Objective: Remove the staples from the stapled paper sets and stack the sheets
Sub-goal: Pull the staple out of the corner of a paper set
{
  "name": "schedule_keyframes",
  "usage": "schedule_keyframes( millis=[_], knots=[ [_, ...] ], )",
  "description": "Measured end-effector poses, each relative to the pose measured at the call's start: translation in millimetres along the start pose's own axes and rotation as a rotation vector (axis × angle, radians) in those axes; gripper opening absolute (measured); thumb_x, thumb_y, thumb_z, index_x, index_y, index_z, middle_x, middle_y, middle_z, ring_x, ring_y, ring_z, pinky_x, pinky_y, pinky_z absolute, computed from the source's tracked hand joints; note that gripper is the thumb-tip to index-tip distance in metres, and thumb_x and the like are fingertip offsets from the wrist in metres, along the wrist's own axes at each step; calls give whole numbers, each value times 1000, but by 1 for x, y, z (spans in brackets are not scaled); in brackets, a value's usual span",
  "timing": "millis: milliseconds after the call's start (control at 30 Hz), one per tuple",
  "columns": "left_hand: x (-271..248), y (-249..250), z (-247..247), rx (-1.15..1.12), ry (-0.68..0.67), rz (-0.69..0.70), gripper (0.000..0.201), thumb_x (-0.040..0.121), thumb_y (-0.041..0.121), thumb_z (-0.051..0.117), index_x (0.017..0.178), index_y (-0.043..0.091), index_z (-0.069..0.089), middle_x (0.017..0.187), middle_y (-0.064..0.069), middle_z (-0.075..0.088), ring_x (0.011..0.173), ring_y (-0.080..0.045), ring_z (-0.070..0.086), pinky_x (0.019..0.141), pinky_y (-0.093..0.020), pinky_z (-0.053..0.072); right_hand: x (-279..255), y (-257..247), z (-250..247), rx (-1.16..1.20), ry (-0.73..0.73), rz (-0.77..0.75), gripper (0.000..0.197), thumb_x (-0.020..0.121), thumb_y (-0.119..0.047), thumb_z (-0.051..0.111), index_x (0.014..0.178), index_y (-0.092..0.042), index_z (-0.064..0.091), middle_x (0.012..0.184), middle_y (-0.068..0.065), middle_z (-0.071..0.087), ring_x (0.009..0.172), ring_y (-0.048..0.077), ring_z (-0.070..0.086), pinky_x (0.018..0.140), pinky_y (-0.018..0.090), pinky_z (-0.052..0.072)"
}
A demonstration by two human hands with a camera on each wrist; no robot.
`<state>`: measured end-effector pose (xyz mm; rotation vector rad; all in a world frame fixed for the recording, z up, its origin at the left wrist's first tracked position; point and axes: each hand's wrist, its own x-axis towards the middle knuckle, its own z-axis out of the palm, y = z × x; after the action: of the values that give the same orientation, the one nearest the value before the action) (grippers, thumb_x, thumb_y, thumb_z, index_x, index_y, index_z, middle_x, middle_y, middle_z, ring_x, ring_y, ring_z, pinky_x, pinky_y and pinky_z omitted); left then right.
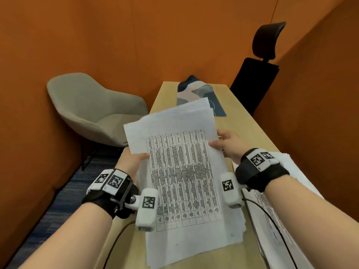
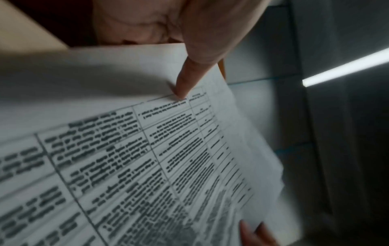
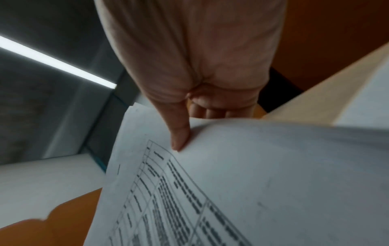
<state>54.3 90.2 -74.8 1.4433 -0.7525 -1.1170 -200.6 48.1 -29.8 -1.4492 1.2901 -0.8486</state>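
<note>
Seat, far left: a pale grey moulded shell chair (image 1: 91, 107) stands on the dark blue carpet beside the worktop, against the orange wall.
Left hand (image 1: 129, 162): gripping the left edge of the paper sheets; the thumb lies on the printed face, and the other fingers (image 2: 134, 25) are curled behind the paper.
Left wrist: a black strap carrying white blocks printed with black square markers.
Paper sheets (image 1: 184, 171): a sheaf of white printed pages with a ruled table of dense black text on top, held between both hands. The far end is raised above the worktop and the near end lies low toward it. The sheets behind are fanned slightly out of line at the far edge. No staple can be made out.
Worktop (image 1: 240, 117): a long, narrow, pale wooden table running away from the person.
Far-end item: a flat blue, grey and cream patterned mat (image 1: 198, 94) lies on the worktop beyond the held sheets.
Right hand (image 1: 227, 144): pinching the right edge of the sheets; the thumb presses the top page and the fingers (image 3: 219, 109) are folded beneath.
Second paper pile (image 1: 275, 210): white printed pages lying flat on the worktop under the right forearm, with a black cable across them.
Seat, far right: a black high-backed office chair (image 1: 256, 82) with a headrest stands at the worktop's far right corner.
</note>
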Motion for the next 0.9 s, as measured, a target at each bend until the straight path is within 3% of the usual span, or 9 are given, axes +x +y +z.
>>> schedule_keyframes(
  millis=[100,167,233,300,367,467,567,767,900],
  knots=[
    [-16,14,-1,232,200,241,90,75,4,73,145,20,19,139,-17,37,129,-32,37,109,-42,30,-20,-26,0,-51,-3,-143,26,89,6,53,106,-12,60,106,11,65,80,18,65,72,29,56],
    [-36,31,2,445,322,444,104,74,13,76,148,33,6,150,-16,12,136,-32,17,112,-40,18,-30,-36,0,-93,18,-199,22,88,5,54,95,-14,63,105,14,67,86,25,65,80,36,55],
    [-53,48,6,658,380,671,96,74,22,76,146,38,15,155,-8,-1,140,-30,6,113,-47,11,-39,-41,1,-146,42,-231,24,87,3,57,86,-19,65,101,13,69,89,28,66,86,42,53],
    [-60,57,9,773,307,790,78,77,28,73,142,36,31,155,0,12,141,-22,14,114,-53,8,-45,-43,2,-187,56,-250,26,86,1,60,81,-24,65,95,8,71,88,27,67,88,45,53],
    [-61,63,11,734,173,793,62,79,30,71,135,31,45,141,5,43,131,-17,38,114,-53,12,-52,-45,4,-209,66,-270,27,84,0,62,79,-26,66,93,8,71,88,27,68,88,46,53],
    [-65,70,13,593,101,771,29,74,31,74,101,29,63,100,4,67,102,-18,59,99,-43,41,-60,-47,5,-231,84,-286,20,83,-6,66,79,-25,67,93,10,72,87,28,68,87,46,53],
    [-72,74,13,529,17,724,19,74,25,76,87,25,62,88,4,66,88,-16,60,80,-30,49,-65,-49,3,-200,99,-283,14,81,-8,69,78,-22,68,90,13,72,83,31,69,84,48,54],
    [-79,68,15,417,25,783,31,75,18,76,92,27,51,80,-11,67,78,-28,62,71,-40,52,-64,-43,4,-166,108,-264,6,78,-11,72,83,-14,70,89,15,72,82,34,69,81,52,54],
    [-70,61,21,445,71,775,22,78,15,73,76,21,52,71,4,60,72,-16,59,71,-27,48,-58,-30,10,-137,151,-206,30,75,-20,76,89,4,65,86,19,71,82,39,68,78,56,54]
  ],
)
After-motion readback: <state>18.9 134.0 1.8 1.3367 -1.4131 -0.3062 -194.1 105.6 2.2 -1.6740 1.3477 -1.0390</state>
